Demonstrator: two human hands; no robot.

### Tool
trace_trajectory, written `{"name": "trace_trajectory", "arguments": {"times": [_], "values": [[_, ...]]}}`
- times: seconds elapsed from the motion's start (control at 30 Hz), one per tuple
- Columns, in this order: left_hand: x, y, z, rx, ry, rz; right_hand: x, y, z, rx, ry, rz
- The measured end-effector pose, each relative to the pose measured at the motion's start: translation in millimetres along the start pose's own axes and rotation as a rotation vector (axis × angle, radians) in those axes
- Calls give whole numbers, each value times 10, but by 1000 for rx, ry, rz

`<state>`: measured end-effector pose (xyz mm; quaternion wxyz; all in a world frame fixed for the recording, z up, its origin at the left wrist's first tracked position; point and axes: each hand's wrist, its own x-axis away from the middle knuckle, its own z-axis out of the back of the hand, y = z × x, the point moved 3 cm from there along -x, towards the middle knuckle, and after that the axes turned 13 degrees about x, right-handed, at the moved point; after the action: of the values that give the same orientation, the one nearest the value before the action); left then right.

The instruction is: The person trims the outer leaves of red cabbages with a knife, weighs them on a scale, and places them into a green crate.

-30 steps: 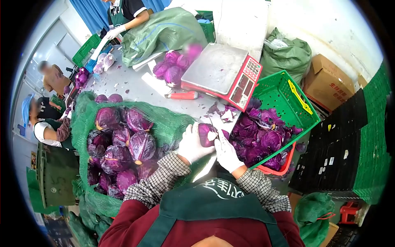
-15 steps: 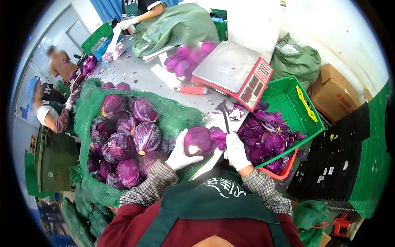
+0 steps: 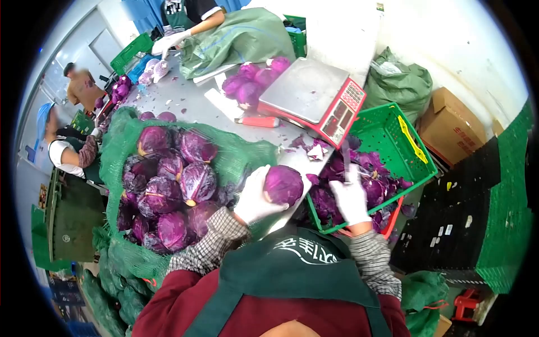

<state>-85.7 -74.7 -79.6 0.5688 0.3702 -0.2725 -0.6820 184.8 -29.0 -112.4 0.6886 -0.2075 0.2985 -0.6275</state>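
Observation:
My left hand (image 3: 257,197), in a white glove, is wrapped round the side of a red cabbage (image 3: 283,186) above the table's near edge. Over the leaf-filled green crate (image 3: 405,173), my gloved right hand (image 3: 351,197) grips a knife (image 3: 346,150). Its blade points away from me and is blurred by motion; the handle is hidden in my fingers. A small loose purple leaf (image 3: 313,178) shows between the cabbage and my right hand. Left of my left hand, an open green mesh sack (image 3: 241,147) holds several whole red cabbages (image 3: 164,199).
A red digital scale (image 3: 307,92) stands ahead, beside trimmed cabbages (image 3: 247,87) and a red-handled tool (image 3: 257,122). Under the green crate is a red container (image 3: 393,222). Co-workers stand at the far end (image 3: 191,22) and left (image 3: 70,149). A cardboard box (image 3: 453,121) sits at right.
My right hand has moved right with the knife, away from the cabbage and over the crate. The leaf hanging off the cabbage has come away. My left hand has raised and turned the cabbage slightly.

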Motion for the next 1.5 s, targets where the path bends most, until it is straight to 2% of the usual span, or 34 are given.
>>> {"name": "trace_trajectory", "arguments": {"times": [0.03,0.1,0.17,0.2,0.3,0.43,0.47,0.5,0.63,0.67,0.7,0.77,0.8,0.83,0.87,0.9,0.93,0.97,1.03,1.07,1.1,1.13,1.17,1.23,1.3,1.33,1.37,1.43,1.47,1.5], "values": [[-91,61,-108,-130,-24,-5,42,-404,27,-248,-143,23],[-138,90,-269,-299,-73,-21,144,-779,-34,-63,-173,298],[-164,39,-405,-327,28,-84,212,-753,-298,-12,-119,286],[-146,46,-407,-321,-27,-62,206,-723,-347,26,8,335],[-200,243,-303,-280,-135,-23,202,-655,-333,51,17,413],[-210,223,-275,-240,-178,-9,171,-658,-262,22,21,365],[-178,178,-277,-255,-172,-29,170,-616,-301,-38,-4,295],[-141,129,-278,-269,-168,-48,131,-580,-270,0,140,410],[-65,-158,-131,-26,-158,-41,-212,73,-68,53,88,53],[-13,-214,-110,-20,-170,-37,-266,533,-142,167,135,12],[15,-243,-88,-18,-175,-39,-357,938,-267,279,188,-23],[47,-254,-92,66,-185,6,-325,861,-202,307,186,78],[67,-263,-107,65,-171,-7,-241,845,-314,0,168,-85],[61,-286,-113,79,-182,-20,-227,668,-419,-11,180,51],[61,-368,-133,154,-187,-19,-154,308,-367,-136,34,26],[48,-432,-132,223,-188,-20,-82,80,-467,-442,-95,-36],[31,-364,-77,117,-231,16,-27,-76,-489,-342,-106,76],[10,-216,22,9,-278,53,-51,-230,-509,-288,-163,70],[-13,-64,91,-153,-304,78,-131,-262,-746,-530,-371,-55],[0,-9,49,-203,-275,71,-116,-300,-882,-790,-403,-137],[16,52,4,-254,-242,65,-117,-294,-1013,-730,-425,-121],[39,138,-60,-241,-198,47,-127,-292,-1087,-456,-325,124],[41,147,-103,-321,-147,139,-120,-340,-1126,-177,-221,359],[5,-48,-41,-204,-78,139,-110,-241,-1285,-376,-455,10],[30,-258,56,7,-25,107,-66,-303,-1248,-456,-486,-112],[60,-337,102,185,-34,191,-70,-331,-1250,-440,-488,-160],[55,-384,139,358,-46,264,-79,-445,-1082,7,-130,324],[33,-295,227,586,-5,151,-167,-360,-862,-372,-340,-88],[12,-290,270,753,63,141,-218,-259,-706,-456,-9,144],[-54,-331,279,1034,94,130,-218,-295,-323,-466,-57,24]]}}
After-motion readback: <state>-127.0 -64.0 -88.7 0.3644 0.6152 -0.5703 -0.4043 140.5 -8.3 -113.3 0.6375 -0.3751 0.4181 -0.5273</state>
